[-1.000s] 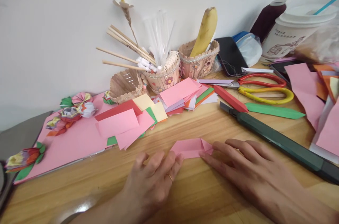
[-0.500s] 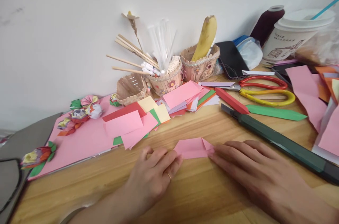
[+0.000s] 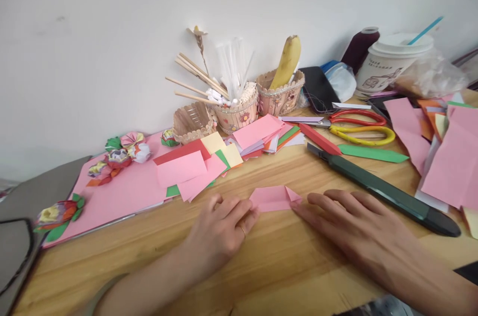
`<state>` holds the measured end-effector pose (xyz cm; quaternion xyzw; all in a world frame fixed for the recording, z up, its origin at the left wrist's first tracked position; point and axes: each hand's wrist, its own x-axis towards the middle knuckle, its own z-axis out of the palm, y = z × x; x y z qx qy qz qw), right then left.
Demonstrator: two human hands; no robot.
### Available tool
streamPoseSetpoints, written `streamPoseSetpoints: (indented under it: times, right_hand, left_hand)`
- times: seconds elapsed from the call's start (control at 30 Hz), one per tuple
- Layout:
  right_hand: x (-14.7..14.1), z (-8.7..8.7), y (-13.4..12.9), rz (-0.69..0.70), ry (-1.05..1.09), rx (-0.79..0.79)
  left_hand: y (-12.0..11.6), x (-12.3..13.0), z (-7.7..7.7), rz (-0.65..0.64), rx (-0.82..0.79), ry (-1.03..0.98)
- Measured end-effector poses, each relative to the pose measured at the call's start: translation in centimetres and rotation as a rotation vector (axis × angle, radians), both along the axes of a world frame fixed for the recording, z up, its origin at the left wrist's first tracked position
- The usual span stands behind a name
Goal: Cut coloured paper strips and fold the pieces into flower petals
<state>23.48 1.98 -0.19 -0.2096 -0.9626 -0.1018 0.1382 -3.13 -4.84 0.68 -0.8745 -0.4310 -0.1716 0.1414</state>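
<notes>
A small pink paper [image 3: 273, 199] with folded corners lies on the wooden table [image 3: 261, 266] between my hands. The fingers of my left hand [image 3: 224, 224], bent and close together with a ring on one of them, press on its left end. At its right end, my right hand [image 3: 347, 226] lies palm down with fingers stretched out, one fingertip touching the folded corner. The undersides of both hands are hidden.
Behind are loose coloured papers [image 3: 181, 169], decorated baskets [image 3: 241, 114], a banana [image 3: 287, 62] and scissors [image 3: 358, 135]. A dark green cutter [image 3: 377, 189] lies at right, near a lidded cup [image 3: 392, 64]. Paper flowers [image 3: 119, 156] rest on a pink sheet [image 3: 138, 191] at left.
The camera view has shifted, showing more of the right side. My right hand's fingers have spread a little and eased off the paper's right end. My left hand stays at the left end.
</notes>
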Motion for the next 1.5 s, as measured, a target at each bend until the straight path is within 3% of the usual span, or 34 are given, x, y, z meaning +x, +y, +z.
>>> streamPoseSetpoints:
  times: [0.17,0.3,0.5,0.63,0.8,0.9,0.97,1.23,1.5]
  right_hand:
    - [0.3,-0.3,-0.6,0.046,0.062,-0.014]
    - [-1.1,0.3,-3.5,0.105,0.148,-0.149]
    - [-4.9,1.7,-7.9,0.278,0.145,-0.316]
    - [-5.4,1.5,-6.1,0.205,0.315,-0.352]
    - [-4.4,0.0,-3.1,0.076,0.180,-0.125]
    - [-3.7,-0.4,-3.0,-0.007,0.184,-0.013]
    - [-3.3,-0.2,-3.4,-0.044,0.200,0.014]
    - [-2.9,-0.2,-3.4,0.012,0.173,-0.043]
    - [-2.7,0.1,-2.1,0.037,0.220,-0.180]
  left_hand:
    - [0.0,-0.7,-0.8,-0.016,0.028,0.021]
    - [-0.2,-0.7,-1.0,0.009,0.087,0.001]
    - [-0.5,-0.4,-0.3,0.085,-0.210,-0.129]
    - [-0.1,-0.5,-0.6,-0.038,-0.332,-0.193]
    - [0.2,-0.7,-0.5,-0.085,-0.285,-0.345]
    - [0.1,-0.8,-0.3,-0.051,-0.303,-0.444]
    - [0.0,-0.8,-0.3,-0.094,-0.319,-0.427]
    - [-0.6,-0.2,-0.9,-0.196,-0.077,-0.218]
    - [-1.1,0.2,-0.6,-0.152,-0.138,-0.233]
